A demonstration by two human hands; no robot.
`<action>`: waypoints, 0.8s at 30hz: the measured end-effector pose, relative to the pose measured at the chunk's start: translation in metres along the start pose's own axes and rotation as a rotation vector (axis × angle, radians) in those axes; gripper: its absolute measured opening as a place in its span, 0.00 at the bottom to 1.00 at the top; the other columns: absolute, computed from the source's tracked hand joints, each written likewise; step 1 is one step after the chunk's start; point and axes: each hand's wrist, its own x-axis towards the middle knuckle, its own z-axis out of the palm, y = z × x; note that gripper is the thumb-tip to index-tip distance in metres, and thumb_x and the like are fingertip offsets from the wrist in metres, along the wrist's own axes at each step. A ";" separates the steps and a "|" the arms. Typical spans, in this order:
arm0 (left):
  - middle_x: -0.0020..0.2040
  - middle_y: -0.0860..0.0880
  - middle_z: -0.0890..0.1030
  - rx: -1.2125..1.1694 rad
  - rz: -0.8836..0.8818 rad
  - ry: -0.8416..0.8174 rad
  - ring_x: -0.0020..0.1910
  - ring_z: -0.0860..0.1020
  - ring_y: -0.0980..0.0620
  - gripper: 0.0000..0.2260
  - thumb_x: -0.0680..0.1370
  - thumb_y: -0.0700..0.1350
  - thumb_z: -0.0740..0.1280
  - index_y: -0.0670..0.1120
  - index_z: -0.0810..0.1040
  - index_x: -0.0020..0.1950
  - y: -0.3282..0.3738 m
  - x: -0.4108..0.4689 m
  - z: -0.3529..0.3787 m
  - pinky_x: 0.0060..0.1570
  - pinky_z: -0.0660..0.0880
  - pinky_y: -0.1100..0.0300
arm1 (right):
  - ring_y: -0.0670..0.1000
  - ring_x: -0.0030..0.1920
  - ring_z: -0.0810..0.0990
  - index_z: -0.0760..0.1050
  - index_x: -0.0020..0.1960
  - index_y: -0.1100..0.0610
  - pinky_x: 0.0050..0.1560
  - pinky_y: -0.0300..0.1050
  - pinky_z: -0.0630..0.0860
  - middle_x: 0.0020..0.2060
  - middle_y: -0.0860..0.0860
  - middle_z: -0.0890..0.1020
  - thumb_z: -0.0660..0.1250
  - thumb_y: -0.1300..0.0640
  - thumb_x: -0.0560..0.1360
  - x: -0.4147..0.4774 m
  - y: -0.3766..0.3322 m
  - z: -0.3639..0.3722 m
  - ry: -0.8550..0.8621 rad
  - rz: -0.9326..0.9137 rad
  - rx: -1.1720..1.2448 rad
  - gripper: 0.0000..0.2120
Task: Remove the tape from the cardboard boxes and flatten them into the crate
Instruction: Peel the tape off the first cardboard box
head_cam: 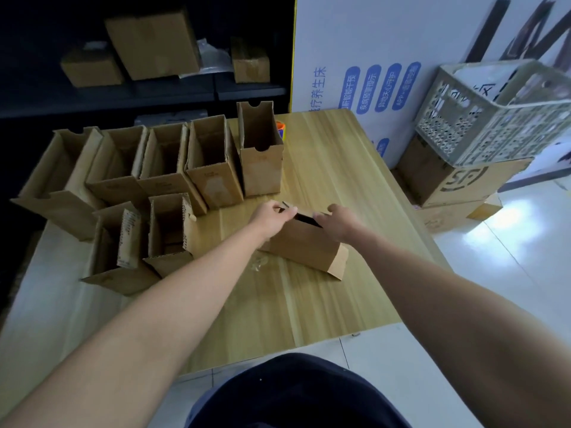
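Both hands close together on it; left hand [272,213] and right hand [335,222] each pinch the top edge of the cardboard box [304,245] at mid-counter [309,304], long axis running far-left to near-right; crate [494,112] sits far right, nearer the right hand.

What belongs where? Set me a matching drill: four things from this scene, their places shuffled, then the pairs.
Things
1. grey crate
2. central box
3. notched box
4. largest shelf box

Places
a. gripped by the left hand and right hand
b. upright and open, far side of the table
c. on the dark shelf
d. atop a floor carton, right of the table

Pairs: 1-d, 2-a, 3-b, 4-c
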 end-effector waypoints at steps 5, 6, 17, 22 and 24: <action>0.67 0.46 0.69 0.000 -0.105 0.034 0.61 0.72 0.43 0.31 0.72 0.56 0.71 0.44 0.65 0.69 0.004 0.005 0.016 0.45 0.77 0.49 | 0.57 0.62 0.74 0.64 0.71 0.60 0.56 0.47 0.72 0.64 0.57 0.73 0.69 0.45 0.73 0.001 0.016 -0.004 0.012 0.059 0.196 0.33; 0.66 0.46 0.69 0.010 -0.109 0.046 0.61 0.73 0.42 0.31 0.72 0.56 0.71 0.43 0.66 0.68 0.004 0.004 0.017 0.44 0.77 0.49 | 0.57 0.60 0.75 0.64 0.71 0.60 0.55 0.47 0.74 0.62 0.57 0.74 0.71 0.45 0.72 0.000 0.018 -0.005 0.016 0.058 0.230 0.35; 0.66 0.43 0.67 -0.173 -0.094 0.022 0.57 0.72 0.44 0.29 0.72 0.31 0.68 0.50 0.60 0.67 0.021 0.002 0.014 0.48 0.77 0.52 | 0.50 0.37 0.79 0.76 0.44 0.57 0.36 0.44 0.76 0.37 0.51 0.79 0.60 0.43 0.78 -0.009 0.016 -0.020 0.365 -0.066 0.223 0.18; 0.64 0.42 0.72 0.092 -0.069 0.152 0.60 0.74 0.41 0.34 0.66 0.44 0.78 0.40 0.67 0.67 0.030 0.003 0.014 0.54 0.76 0.51 | 0.52 0.36 0.78 0.77 0.43 0.58 0.36 0.46 0.76 0.35 0.51 0.80 0.60 0.44 0.78 -0.014 0.008 -0.013 0.479 -0.148 0.103 0.18; 0.58 0.43 0.75 0.152 -0.027 0.209 0.54 0.77 0.42 0.26 0.67 0.46 0.76 0.41 0.71 0.60 0.033 0.003 0.015 0.50 0.78 0.52 | 0.51 0.37 0.77 0.76 0.46 0.57 0.36 0.45 0.74 0.39 0.52 0.81 0.61 0.42 0.77 -0.013 0.009 -0.009 0.520 -0.126 0.134 0.17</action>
